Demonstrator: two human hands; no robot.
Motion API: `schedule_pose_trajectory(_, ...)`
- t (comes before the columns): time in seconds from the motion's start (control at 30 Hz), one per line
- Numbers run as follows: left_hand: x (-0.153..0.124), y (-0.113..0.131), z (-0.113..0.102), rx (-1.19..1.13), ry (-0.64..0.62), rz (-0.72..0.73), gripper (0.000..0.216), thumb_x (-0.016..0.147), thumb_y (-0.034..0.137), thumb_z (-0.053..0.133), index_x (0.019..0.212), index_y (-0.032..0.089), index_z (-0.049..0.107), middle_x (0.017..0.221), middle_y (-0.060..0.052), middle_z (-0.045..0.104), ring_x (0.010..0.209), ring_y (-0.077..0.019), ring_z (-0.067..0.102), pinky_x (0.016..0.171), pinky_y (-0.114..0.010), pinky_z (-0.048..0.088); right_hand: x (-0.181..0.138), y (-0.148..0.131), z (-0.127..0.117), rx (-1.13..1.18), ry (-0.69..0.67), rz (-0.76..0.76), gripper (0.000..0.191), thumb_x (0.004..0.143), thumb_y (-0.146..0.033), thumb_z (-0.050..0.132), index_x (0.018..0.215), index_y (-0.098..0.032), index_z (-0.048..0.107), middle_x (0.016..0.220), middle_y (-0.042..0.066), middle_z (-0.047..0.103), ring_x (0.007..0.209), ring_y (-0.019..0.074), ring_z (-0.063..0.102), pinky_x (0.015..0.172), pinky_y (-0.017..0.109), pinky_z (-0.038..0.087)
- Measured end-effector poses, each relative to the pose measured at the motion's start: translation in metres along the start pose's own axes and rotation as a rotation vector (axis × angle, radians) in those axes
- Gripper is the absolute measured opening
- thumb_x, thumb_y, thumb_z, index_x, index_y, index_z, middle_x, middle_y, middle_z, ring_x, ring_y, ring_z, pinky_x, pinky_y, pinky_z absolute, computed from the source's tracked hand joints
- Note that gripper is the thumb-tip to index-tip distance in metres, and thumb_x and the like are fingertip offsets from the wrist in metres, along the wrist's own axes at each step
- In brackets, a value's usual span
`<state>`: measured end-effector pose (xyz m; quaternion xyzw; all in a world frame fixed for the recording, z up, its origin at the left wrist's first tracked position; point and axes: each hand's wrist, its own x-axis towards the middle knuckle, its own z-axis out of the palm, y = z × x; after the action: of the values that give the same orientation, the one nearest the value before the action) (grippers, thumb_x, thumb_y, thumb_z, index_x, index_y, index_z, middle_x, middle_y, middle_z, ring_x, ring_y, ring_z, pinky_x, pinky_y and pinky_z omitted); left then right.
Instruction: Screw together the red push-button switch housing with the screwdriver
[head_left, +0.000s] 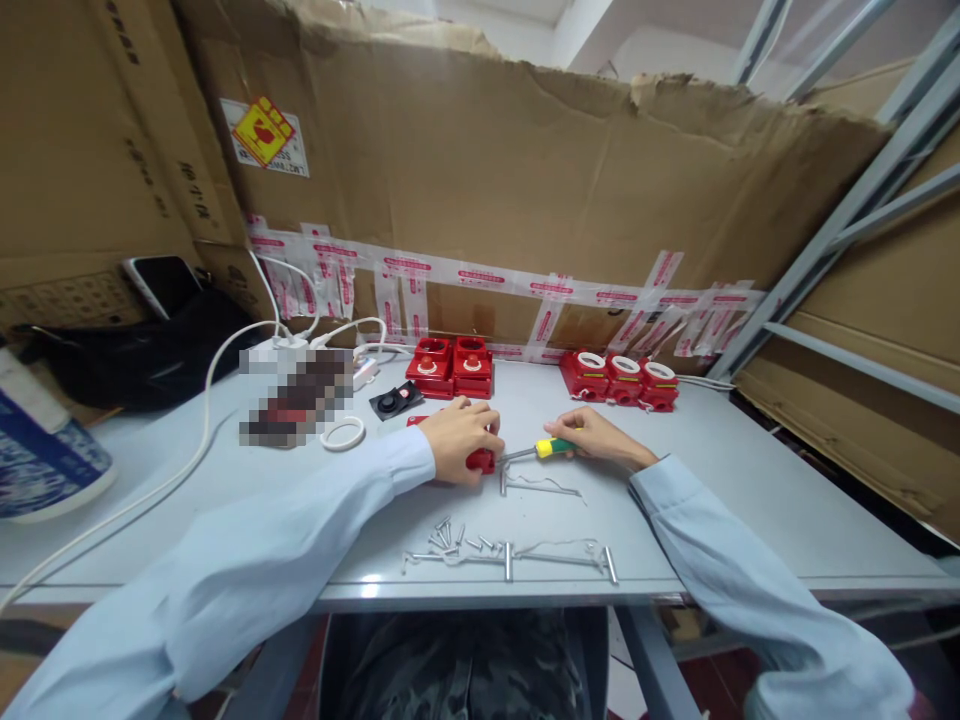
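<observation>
My left hand (459, 440) is closed over a small red plastic part (481, 461) and presses it onto the grey table (750, 500). In my right hand (592, 436) I grip a screwdriver with a yellow and green handle (553, 447). Its metal tip points left and meets the red part. A bent metal wire piece (540, 487) lies just in front of both hands.
Two groups of red housings (450, 367) (619, 378) stand at the back, a black part (395, 400) and a white ring (343, 434) to the left. Loose screws and metal pins (480, 549) lie near the front edge. White cables, a black bag and cardboard walls surround the table.
</observation>
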<state>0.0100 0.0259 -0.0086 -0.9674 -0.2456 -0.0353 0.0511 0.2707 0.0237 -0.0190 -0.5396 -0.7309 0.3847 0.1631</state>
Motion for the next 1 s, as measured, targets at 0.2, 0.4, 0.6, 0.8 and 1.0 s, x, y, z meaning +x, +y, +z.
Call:
schedule_pose_trajectory(0.2,0.0,0.0,-0.001,-0.004,0.002,0.015,0.024,0.063,0.033,0.067,0.086,0.025,0.066,0.1,-0.004,0.057,0.094,-0.0234,0.05,0.076,-0.036,0.03,-0.007,-0.005,-0.008,0.052,-0.117,-0.037,0.043,0.059,-0.048,0.074,0.081,-0.016,0.057,0.071,-0.003,0.057,0.048,0.0042,0.04,0.043,0.018,0.032)
schedule_pose_trajectory(0.4,-0.001,0.0,-0.001,-0.007,0.003,0.019,0.025,0.064,0.033,0.066,0.088,0.026,0.066,0.101,-0.005,0.057,0.094,-0.0239,0.05,0.076,-0.036,0.03,-0.004,-0.003,-0.002,0.01,-0.105,-0.01,0.049,0.074,-0.06,0.055,0.074,-0.011,0.063,0.053,0.0,0.055,0.038,0.0047,0.035,0.035,0.02,0.023)
schedule_pose_trajectory(0.6,-0.001,0.0,-0.001,-0.009,0.006,0.019,0.025,0.064,0.033,0.066,0.087,0.025,0.066,0.101,-0.006,0.058,0.094,-0.024,0.05,0.076,-0.035,0.03,-0.005,-0.004,-0.002,0.009,-0.076,-0.055,0.046,0.06,-0.051,0.073,0.086,-0.014,0.062,0.065,-0.001,0.061,0.045,0.0043,0.041,0.041,0.018,0.03)
schedule_pose_trajectory(0.8,-0.001,0.0,-0.001,-0.005,0.004,0.01,0.025,0.063,0.032,0.067,0.087,0.025,0.066,0.1,-0.004,0.057,0.093,-0.0233,0.049,0.076,-0.034,0.029,-0.005,-0.006,0.002,0.019,-0.128,-0.011,0.051,0.075,-0.061,0.053,0.075,-0.011,0.065,0.053,0.001,0.06,0.036,0.0047,0.032,0.035,0.021,0.021)
schedule_pose_trajectory(1.0,-0.001,-0.001,0.0,0.002,0.008,0.014,0.026,0.063,0.033,0.067,0.087,0.025,0.066,0.1,-0.004,0.057,0.094,-0.0234,0.049,0.076,-0.034,0.029,-0.006,-0.008,-0.001,-0.018,-0.039,-0.11,0.045,0.057,-0.05,0.076,0.082,-0.015,0.061,0.074,0.001,0.063,0.055,0.0075,0.048,0.048,0.019,0.036)
